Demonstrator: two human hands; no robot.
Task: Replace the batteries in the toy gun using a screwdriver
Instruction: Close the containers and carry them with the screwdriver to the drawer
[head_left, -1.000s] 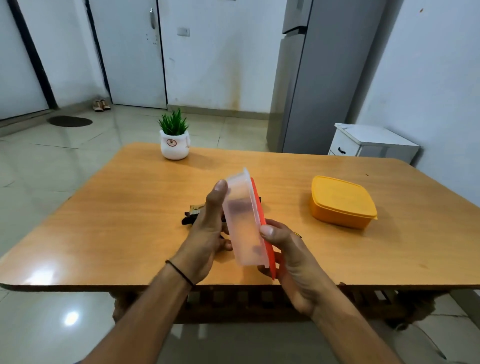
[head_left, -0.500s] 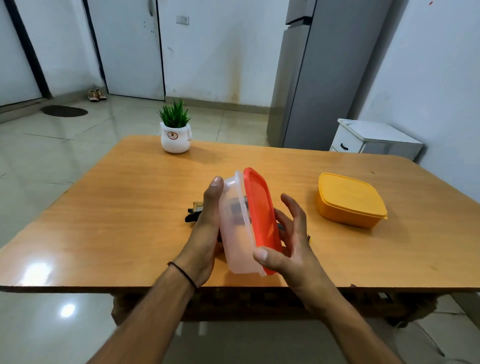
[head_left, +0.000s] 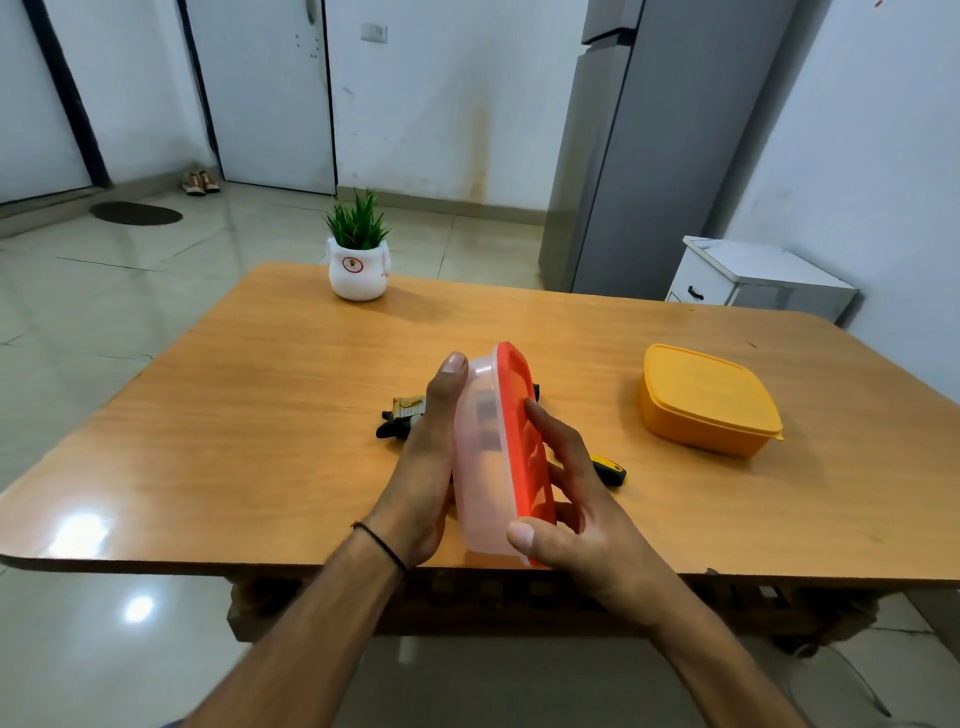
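Note:
I hold a translucent plastic box (head_left: 480, 457) with an orange-red lid (head_left: 522, 431) on its edge above the wooden table (head_left: 234, 415). My left hand (head_left: 426, 467) clasps the box's clear underside, thumb up along it. My right hand (head_left: 576, 504) grips the lid side, fingers spread on the lid and thumb on the near corner. Dark shapes show faintly inside the box. The black and gold toy gun (head_left: 402, 418) lies on the table behind my left hand, mostly hidden. A yellow and black screwdriver handle (head_left: 608, 470) pokes out behind my right hand.
A closed yellow container (head_left: 709, 400) sits on the table to the right. A small potted plant (head_left: 358, 254) in a white pot stands at the far edge. Beyond the table are a grey fridge (head_left: 660, 145) and a white cabinet (head_left: 753, 275).
The box has turned so its lid faces more to the right. My right hand shifted from the box's lower edge to lie across the lid with fingers spread.

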